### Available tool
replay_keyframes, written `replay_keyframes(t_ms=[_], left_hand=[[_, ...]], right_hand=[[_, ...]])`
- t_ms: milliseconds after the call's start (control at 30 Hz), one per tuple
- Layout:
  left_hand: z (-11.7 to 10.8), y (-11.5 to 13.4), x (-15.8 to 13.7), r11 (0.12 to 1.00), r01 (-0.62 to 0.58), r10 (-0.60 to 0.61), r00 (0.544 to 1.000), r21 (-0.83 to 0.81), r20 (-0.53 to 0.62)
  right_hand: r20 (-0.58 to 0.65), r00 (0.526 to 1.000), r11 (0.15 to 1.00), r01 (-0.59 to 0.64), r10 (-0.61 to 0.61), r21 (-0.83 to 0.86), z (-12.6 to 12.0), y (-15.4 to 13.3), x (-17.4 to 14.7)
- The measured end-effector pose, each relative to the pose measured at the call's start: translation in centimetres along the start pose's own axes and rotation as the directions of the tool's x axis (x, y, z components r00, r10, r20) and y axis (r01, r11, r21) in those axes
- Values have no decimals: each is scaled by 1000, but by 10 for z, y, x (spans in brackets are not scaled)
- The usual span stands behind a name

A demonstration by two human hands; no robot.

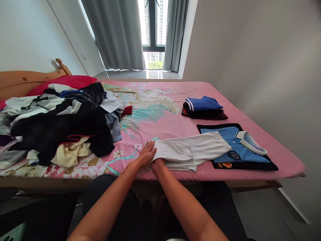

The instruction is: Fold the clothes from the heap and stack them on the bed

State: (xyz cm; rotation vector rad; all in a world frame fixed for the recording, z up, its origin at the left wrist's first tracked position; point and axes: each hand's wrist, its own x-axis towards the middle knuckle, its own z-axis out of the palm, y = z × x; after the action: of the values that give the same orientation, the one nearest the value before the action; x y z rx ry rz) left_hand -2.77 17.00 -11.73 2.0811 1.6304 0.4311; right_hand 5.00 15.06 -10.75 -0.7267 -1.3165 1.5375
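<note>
A pair of light grey pants lies across the front of the bed, its elastic waistband at the right over a blue polo shirt. At the left end the legs are folded back on themselves. Flat against that folded edge rests my left hand, fingers stretched out and holding nothing that I can see. My right hand reaches in under the upper layer of cloth, which covers its fingers. The blue polo shirt with a white collar is folded flat on black clothing.
A big heap of loose clothes covers the left of the bed, by a red pillow. Further back on the right sits a folded stack with a blue garment on top. The pink bedsheet ends at the bed's front edge.
</note>
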Motion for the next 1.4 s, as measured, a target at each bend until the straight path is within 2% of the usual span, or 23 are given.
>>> replay_keyframes(t_ms=[133,233,333,400,433,533,567,600,667,700,733,767,800,833,867,933,1000,1067,1133,1200,1267,1300,1400], left_hand=[[-1,-5,-3,1000,-12,12,1000,-3,25],[-1,-6,-3,1000,-27,27,999,0,39],[1,-6,-5,999,-35,35,998,8,56],[2,-5,-8,999,-40,39,997,23,71],[3,-4,-10,998,-50,46,996,41,82],[2,-2,-19,988,-93,81,991,121,102],[1,-1,-22,983,-106,92,991,149,97],[-1,1,-24,978,-113,101,992,174,81],[-4,5,-27,967,-126,122,992,222,32],[-6,8,-27,960,-138,140,990,244,10],[-7,11,-26,952,-154,162,987,263,-8],[-8,14,-25,945,-173,185,983,278,-17],[-8,16,-24,938,-191,205,979,290,-17],[-7,17,-23,933,-199,212,977,299,-10],[-6,17,-23,933,-187,198,980,306,-4],[-1,14,-23,941,-122,125,992,315,10],[5,9,-24,947,-51,48,999,317,19],[9,4,-26,949,-24,18,1000,314,22],[9,1,-27,954,-32,25,999,297,29],[6,-2,-25,965,-50,44,999,257,30],[-1,-7,-19,975,-52,57,998,215,-15],[-6,-9,-15,978,-43,54,997,203,-47],[-18,-18,0,979,-15,35,995,203,-98]], right_hand=[[-236,964,967,-60,120,246,7,7,-22],[-314,923,927,-102,223,361,10,6,-48],[-299,895,841,-137,332,523,17,-2,-77],[-218,885,751,-194,412,632,23,-8,-97],[-158,874,716,-260,460,648,25,-11,-107],[3,796,689,-526,606,499,19,-21,-130],[18,783,711,-574,622,407,12,-26,-134],[-5,798,760,-573,603,307,2,-31,-136],[-156,885,898,-436,440,62,-22,-45,-132],[-250,920,937,-335,302,-98,-35,-52,-126],[-317,937,932,-239,147,-273,-47,-59,-119],[-334,942,884,-154,-2,-441,-58,-65,-111],[-293,949,808,-79,-119,-583,-68,-69,-103],[-208,960,719,-10,-188,-695,-77,-70,-94],[-105,973,625,48,-205,-779,-85,-69,-87],[27,993,435,73,-112,-898,-100,-60,-75],[-21,1000,238,-25,21,-971,-116,-47,-69],[-113,991,97,-120,78,-988,-132,-37,-67],[-154,987,45,-157,54,-987,-146,-34,-66],[-220,974,47,-218,-47,-975,-158,-39,-67],[-349,924,79,-340,-155,-937,-171,-48,-68],[-420,891,96,-410,-172,-907,-177,-53,-70],[-558,827,101,-550,-70,-829,-194,-63,-75]])
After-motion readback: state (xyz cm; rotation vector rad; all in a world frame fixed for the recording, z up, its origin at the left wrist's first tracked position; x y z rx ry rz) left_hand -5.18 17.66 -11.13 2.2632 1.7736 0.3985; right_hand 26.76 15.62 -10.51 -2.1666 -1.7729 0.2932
